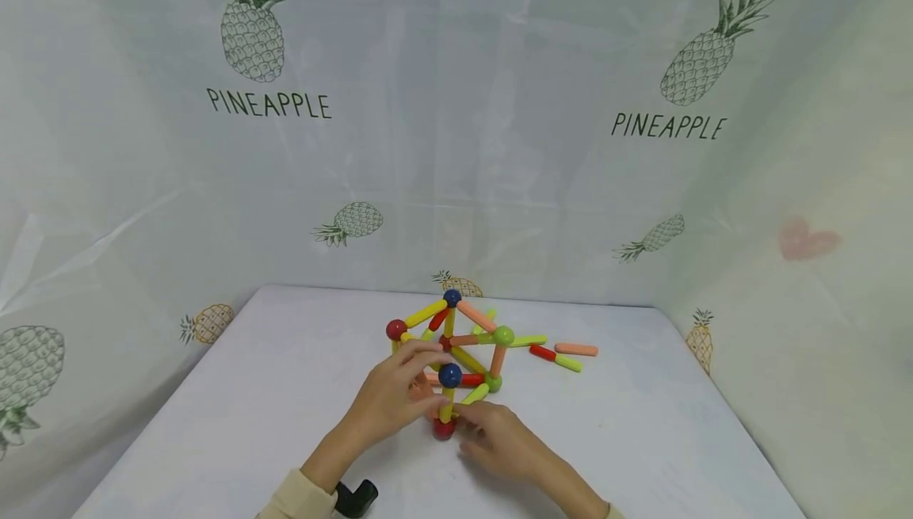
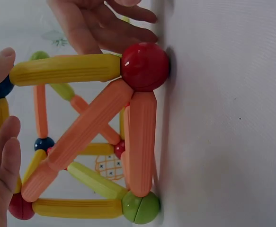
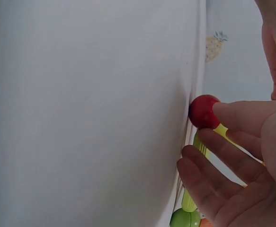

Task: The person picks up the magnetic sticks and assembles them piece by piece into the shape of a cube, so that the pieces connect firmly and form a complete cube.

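A frame of magnetic rods and balls stands on the white table. My left hand (image 1: 385,400) holds the near top blue ball (image 1: 450,375) between thumb and fingers. Below that ball runs an upright yellow rod (image 2: 66,70) down to a red ball (image 3: 204,111) on the table. With thumb and index finger, my right hand (image 1: 502,441) pinches this red ball; its other fingers are spread beside a light green rod (image 3: 189,201). Orange rods (image 2: 141,142) join the red ball to a green ball (image 2: 141,207) and, slantwise, to the upper red ball (image 2: 22,206).
Right of the frame lie loose rods: an orange one (image 1: 576,349), a red one (image 1: 542,352) end to end with a light green one (image 1: 568,363). A black object (image 1: 357,498) sits near my left sleeve. A pineapple-print cloth (image 1: 456,154) hangs behind the table (image 1: 642,424).
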Motion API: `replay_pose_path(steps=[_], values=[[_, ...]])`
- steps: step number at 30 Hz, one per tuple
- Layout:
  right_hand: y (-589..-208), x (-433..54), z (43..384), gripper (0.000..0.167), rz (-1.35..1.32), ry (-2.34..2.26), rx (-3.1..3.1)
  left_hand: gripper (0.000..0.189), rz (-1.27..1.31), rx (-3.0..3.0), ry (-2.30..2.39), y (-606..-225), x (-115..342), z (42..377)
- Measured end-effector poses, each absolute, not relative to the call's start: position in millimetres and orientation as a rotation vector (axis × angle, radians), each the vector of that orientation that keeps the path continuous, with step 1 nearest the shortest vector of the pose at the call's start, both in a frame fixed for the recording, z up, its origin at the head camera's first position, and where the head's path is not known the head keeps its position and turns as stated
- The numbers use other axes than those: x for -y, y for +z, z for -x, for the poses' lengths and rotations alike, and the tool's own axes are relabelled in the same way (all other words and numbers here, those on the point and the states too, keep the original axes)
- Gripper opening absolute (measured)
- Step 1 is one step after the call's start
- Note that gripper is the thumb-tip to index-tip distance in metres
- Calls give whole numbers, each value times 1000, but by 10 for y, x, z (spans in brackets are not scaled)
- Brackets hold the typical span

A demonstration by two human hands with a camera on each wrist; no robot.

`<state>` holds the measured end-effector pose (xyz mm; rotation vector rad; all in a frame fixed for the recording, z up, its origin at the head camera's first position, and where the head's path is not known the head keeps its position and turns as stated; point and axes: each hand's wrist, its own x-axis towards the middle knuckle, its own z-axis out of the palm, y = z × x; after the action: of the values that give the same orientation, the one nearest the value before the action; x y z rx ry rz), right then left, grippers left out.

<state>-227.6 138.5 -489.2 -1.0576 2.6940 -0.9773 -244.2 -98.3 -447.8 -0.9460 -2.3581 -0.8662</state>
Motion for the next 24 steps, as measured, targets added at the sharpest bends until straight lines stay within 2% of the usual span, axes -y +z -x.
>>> replay_pose_path(steps=[11,17,24], values=[[-4869,-1367,2235,58,1154,-834,-2672,57,967,2324,-868,-4539,1029,2500],[-4876,-1490,2261,51,1166,-845,-2689,58,974,2332,-858,-4515,1056,2495],[-4783,-1813,2358,33,955,-951,-2749,57,989,2334,-873,-4514,1084,2471]])
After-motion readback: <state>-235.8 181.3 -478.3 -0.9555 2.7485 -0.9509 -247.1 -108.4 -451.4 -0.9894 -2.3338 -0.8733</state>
